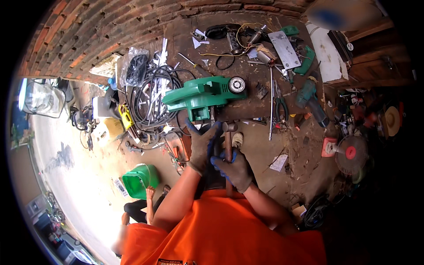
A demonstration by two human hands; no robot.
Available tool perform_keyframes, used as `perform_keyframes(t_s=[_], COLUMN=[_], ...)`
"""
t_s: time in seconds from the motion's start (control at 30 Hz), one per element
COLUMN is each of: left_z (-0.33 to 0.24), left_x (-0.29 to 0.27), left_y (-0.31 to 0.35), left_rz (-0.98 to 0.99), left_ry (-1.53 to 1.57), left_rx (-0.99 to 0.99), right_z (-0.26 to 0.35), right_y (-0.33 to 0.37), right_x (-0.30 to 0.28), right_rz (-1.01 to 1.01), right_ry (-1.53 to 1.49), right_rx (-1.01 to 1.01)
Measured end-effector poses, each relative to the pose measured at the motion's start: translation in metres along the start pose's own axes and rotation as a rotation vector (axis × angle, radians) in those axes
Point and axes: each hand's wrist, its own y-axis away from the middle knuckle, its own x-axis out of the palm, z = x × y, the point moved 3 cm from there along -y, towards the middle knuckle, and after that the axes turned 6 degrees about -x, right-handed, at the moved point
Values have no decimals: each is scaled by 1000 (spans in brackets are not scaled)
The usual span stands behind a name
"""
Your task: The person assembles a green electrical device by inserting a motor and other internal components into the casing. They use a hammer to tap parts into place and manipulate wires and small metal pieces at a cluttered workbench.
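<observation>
In the head view a green blower housing (pixel 201 96) lies at the near edge of the workbench, its round vented cap (pixel 237 85) to the right. My left hand (pixel 202 147), in a grey glove with blue fingertips, is just below the housing with fingers apart. Whether it touches the housing or the bench edge I cannot tell. My right hand (pixel 235 169), gloved alike, is wrapped round the wooden handle of a hammer (pixel 229 145). The hammer stands head up, close to the right of my left hand.
On the workbench (pixel 254 104) lie a cordless drill (pixel 311 99), pliers (pixel 280 105), a long metal rod (pixel 271 106), a screwdriver (pixel 194 66) and coiled black cable (pixel 141 97). A person's hand (pixel 150 192) is at a green bucket (pixel 140 180). A fan (pixel 352 154) stands right.
</observation>
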Motion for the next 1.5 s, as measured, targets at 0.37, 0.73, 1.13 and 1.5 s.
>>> perform_keyframes(t_s=[0.37, 0.73, 1.13, 1.5], left_z=[-13, -4, -4, 4], left_x=[27, 16, 3, 3], left_y=[15, 14, 20, 16], left_rz=[-339, -364, -383, -337], left_ry=[461, 310, 10, 341], left_rx=[-168, 42, 115, 79], right_z=[4, -17, -14, -5], right_y=[-26, -68, -73, -66], right_x=[-47, -43, -40, -46], right_rz=[18, -35, -73, -182], right_ry=[14, 150, 433, 98], right_rx=[-132, -370, -536, -411])
